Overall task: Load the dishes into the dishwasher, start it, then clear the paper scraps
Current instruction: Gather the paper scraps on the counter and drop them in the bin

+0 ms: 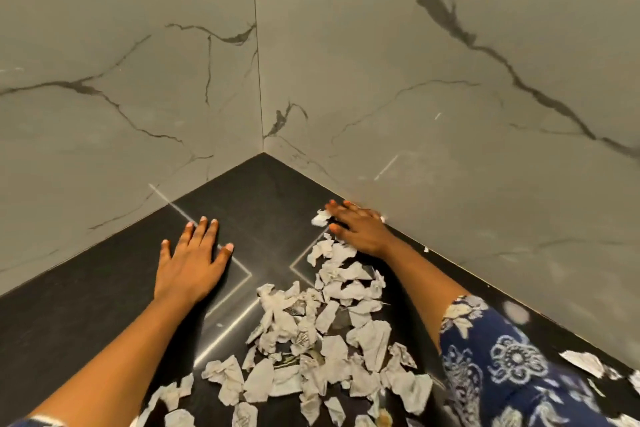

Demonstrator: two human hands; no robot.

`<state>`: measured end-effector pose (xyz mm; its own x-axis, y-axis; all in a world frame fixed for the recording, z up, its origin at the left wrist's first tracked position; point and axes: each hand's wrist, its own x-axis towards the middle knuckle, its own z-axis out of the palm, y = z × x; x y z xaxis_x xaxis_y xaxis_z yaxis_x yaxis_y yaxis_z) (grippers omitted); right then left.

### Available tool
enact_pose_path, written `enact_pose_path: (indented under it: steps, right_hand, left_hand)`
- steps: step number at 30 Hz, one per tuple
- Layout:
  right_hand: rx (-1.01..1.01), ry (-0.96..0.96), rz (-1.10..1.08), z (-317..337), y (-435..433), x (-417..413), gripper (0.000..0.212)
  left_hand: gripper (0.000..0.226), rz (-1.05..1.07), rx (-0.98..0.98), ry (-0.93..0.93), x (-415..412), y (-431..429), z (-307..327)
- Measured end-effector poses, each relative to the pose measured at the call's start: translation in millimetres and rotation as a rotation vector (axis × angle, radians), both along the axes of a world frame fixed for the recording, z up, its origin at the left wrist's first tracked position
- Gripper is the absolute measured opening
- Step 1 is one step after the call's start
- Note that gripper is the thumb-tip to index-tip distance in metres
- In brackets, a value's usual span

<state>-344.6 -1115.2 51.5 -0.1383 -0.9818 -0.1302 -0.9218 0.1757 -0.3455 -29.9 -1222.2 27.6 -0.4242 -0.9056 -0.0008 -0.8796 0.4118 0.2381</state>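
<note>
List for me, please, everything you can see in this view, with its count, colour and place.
Paper scraps: too many to count, off-white and crumpled, strewn over the dark surface between the two arms, with one at the right hand's fingertips and a few more at the right edge.
Counter surface: one, black with thin pale inlaid lines, running into the corner.
Marble walls: two, grey with dark veins, meeting at the corner.
Sleeve: one, dark blue with a white floral print, on the right arm.
Left hand: flat, fingers spread, on bare counter left of the scraps.
Right hand: flat beside the right wall, at the far end of the scraps.
</note>
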Motion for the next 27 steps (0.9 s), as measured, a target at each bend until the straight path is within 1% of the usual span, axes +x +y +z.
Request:
enact_pose_path:
  steps: [1,2,4,7,8,10,11,12,13,14,15,17,19,20,22,24,25,27]
  right_hand:
    - [0.014,0.065,0.031,-1.7,-1.0,5.1,0.052]
    - [0.030,0.072,0.060,-1.4,1.5,11.0,0.051]
    - [0.057,0.001,0.128,0.0,17.0,24.8,0.049]
    - [0.088,-0.069,0.263,2.7,60.8,55.0,0.050]
    - [0.098,-0.144,0.281,5.2,75.1,62.4,0.051]
    - [0.062,-0.383,0.226,12.2,102.5,70.8,0.050]
    - [-0.009,-0.477,0.152,16.2,112.5,70.2,0.046]
    - [-0.116,-0.517,0.047,20.4,118.5,65.5,0.040]
    - [-0.225,-0.498,-0.068,23.2,119.8,56.1,0.036]
    - [-0.302,-0.427,-0.165,24.4,117.5,43.8,0.034]
    - [-0.325,-0.336,-0.223,24.3,111.5,29.3,0.035]
    - [-0.229,-0.181,-0.217,19.6,93.9,2.3,0.043]
    - [-0.098,-0.091,-0.163,9.0,76.1,-12.6,0.051]
    - [-0.066,-0.043,-0.144,3.2,68.9,-14.7,0.054]
    - [-0.073,0.015,-0.128,-3.6,65.1,-8.9,0.054]
    - [-0.087,-0.036,-0.094,-0.5,77.0,7.6,0.049]
    - [-0.080,-0.100,-0.060,2.9,87.8,18.4,0.047]
    - [-0.053,-0.302,-0.003,7.2,118.5,39.5,0.043]
  left_hand:
    - [0.065,-0.002,0.003,0.004,0.9,-0.3,0.0]
    - [0.066,-0.007,0.012,0.005,1.9,0.0,0.6]
    - [0.066,-0.055,0.032,-0.003,2.3,3.6,3.6]
    - [0.067,-0.190,0.065,0.011,-0.5,22.9,6.5]
    - [0.069,-0.219,0.077,0.023,-3.6,32.4,6.8]
    - [0.077,-0.258,0.089,0.019,-12.5,57.0,8.8]
    - [0.082,-0.282,0.082,0.012,-17.5,70.5,9.2]
    - [0.084,-0.310,0.078,0.009,-22.9,84.6,9.5]
    - [0.083,-0.342,0.076,0.011,-28.9,99.1,10.6]
    - [0.079,-0.384,0.075,0.007,-34.6,113.1,11.2]
    - [0.075,-0.433,0.069,0.001,-39.9,124.9,11.1]
    - [0.071,-0.511,0.068,0.004,-46.9,139.1,9.0]
    - [0.072,-0.520,0.087,0.049,-48.4,138.3,7.4]
    - [0.073,-0.514,0.096,0.068,-48.1,134.9,6.1]
    - [0.073,-0.511,0.107,0.089,-47.8,130.7,4.9]
    - [0.074,-0.511,0.118,0.127,-48.1,131.0,5.5]
    - [0.077,-0.510,0.125,0.147,-48.1,131.1,5.7]
    - [0.082,-0.509,0.131,0.174,-46.8,131.8,5.9]
